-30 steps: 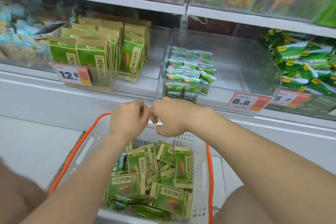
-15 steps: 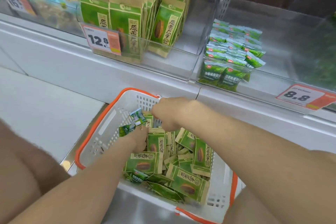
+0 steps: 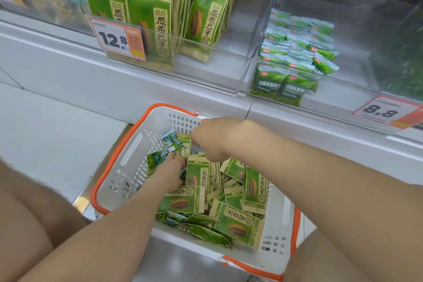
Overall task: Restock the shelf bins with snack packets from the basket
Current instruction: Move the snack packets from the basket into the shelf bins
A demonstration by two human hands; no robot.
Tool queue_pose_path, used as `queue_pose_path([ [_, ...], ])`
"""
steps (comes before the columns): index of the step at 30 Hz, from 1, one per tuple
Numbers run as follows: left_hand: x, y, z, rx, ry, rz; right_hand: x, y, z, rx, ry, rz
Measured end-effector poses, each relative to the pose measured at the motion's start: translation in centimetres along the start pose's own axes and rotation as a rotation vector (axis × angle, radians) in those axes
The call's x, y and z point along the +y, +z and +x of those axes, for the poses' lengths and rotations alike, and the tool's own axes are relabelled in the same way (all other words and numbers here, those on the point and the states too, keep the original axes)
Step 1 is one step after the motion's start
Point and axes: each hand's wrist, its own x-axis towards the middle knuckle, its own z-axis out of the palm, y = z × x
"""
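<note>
White metal shelf [image 3: 114,80] is running across the top of the view, carrying a left clear plastic bin [image 3: 229,68] and a right clear plastic bin [image 3: 366,30] side by side at its front edge. The left clear plastic bin is holding tall green-and-tan seed bags [image 3: 148,18], standing upright in rows toward its left side. The right clear plastic bin is holding small green pea packets [image 3: 295,57], stacked in its front left corner.

Below the shelf, a white plastic basket with an orange rim [image 3: 128,151] is sitting on a grey metal surface [image 3: 187,258]. Flat green-and-tan snack packets [image 3: 238,222] are lying jumbled inside it, heaped toward its right side.

The right hand [image 3: 212,139] is hovering at the basket's far edge with its fingers curling downward; whether it is holding anything cannot be told. The left hand [image 3: 169,174] is reaching in near the basket's far left corner, gripping a few small green-and-white packets [image 3: 170,142] that are sticking up past its fingers.

An orange-and-white price tag reading 12.8 [image 3: 116,39] is hanging on the left bin's front edge, and a price tag reading 8.8 [image 3: 386,111] on the right bin's.
</note>
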Motion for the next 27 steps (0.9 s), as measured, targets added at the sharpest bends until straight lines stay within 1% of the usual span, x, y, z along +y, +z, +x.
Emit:
queue_pose_path([
  [2,0.0,-0.3,-0.3,0.049,0.000,-0.068,-0.1,0.0,-0.2,-0.005,-0.007,-0.002],
  [4,0.1,-1.2,-0.4,0.139,-0.016,-0.165,0.0,0.0,-0.6,0.000,-0.012,0.013],
  [6,0.7,-2.7,-0.7,0.252,-0.071,-0.349,0.4,0.1,-1.1,0.000,0.001,0.038],
  [8,1.8,-4.7,-1.2,0.305,-0.099,-0.589,1.1,0.1,-1.6,-0.001,0.017,0.056],
  [10,3.2,-6.8,-1.9,0.255,-0.072,-0.809,1.9,0.2,-2.1,0.014,0.028,0.080],
  [13,5.6,-9.5,-3.0,0.072,0.003,-1.102,3.7,0.6,-2.5,0.089,0.046,0.204],
  [15,7.3,-11.1,-4.2,-0.048,0.105,-1.256,5.1,0.9,-2.9,0.151,0.066,0.303],
  [17,9.1,-12.7,-5.4,-0.115,0.207,-1.363,6.1,1.0,-3.8,0.202,0.086,0.381],
  [19,10.6,-14.3,-6.7,-0.178,0.305,-1.422,7.0,0.8,-4.8,0.246,0.119,0.468],
  [21,11.6,-15.5,-7.8,-0.211,0.404,-1.423,7.7,0.6,-5.9,0.293,0.139,0.600],
  [22,11.9,-15.9,-8.2,-0.195,0.443,-1.380,7.9,0.5,-6.5,0.322,0.146,0.634],
  [25,13.3,-16.4,-9.1,-0.047,0.494,-1.240,8.8,0.1,-7.9,0.422,0.195,0.559],
  [27,14.3,-16.5,-9.4,0.040,0.473,-1.270,9.1,0.0,-8.6,0.457,0.226,0.564],
])
